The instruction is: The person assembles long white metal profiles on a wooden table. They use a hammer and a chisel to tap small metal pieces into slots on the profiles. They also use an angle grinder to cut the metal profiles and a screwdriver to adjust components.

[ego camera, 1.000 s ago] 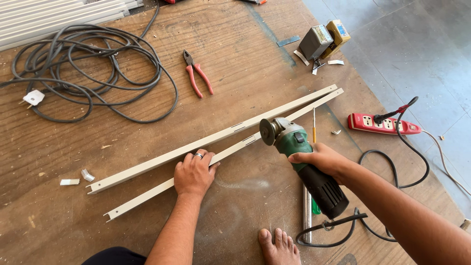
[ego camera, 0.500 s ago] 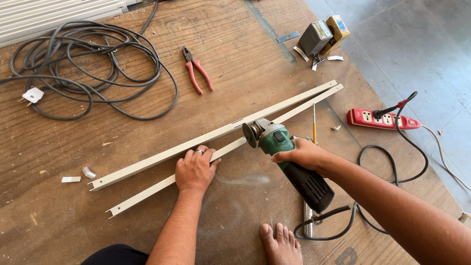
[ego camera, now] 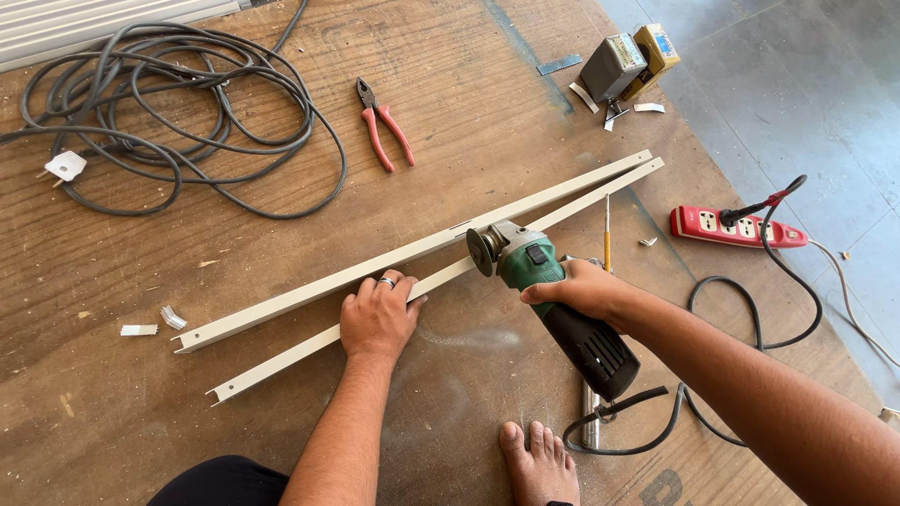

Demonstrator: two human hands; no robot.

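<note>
Grinder (ego camera: 548, 300) is gripped mid-body by the right hand (ego camera: 586, 289); it looks heavy. Light, stiff metal strip (ego camera: 450, 274) is pinned flat under the left hand (ego camera: 377, 319).

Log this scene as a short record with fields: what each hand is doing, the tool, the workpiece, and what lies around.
left hand: left hand pressed flat on the white metal strips
right hand: right hand gripping the green angle grinder
disc: at the nearer strip
surface: wooden board
nearby: red pliers, coiled grey cable, red power strip, pencil, bare foot
</note>
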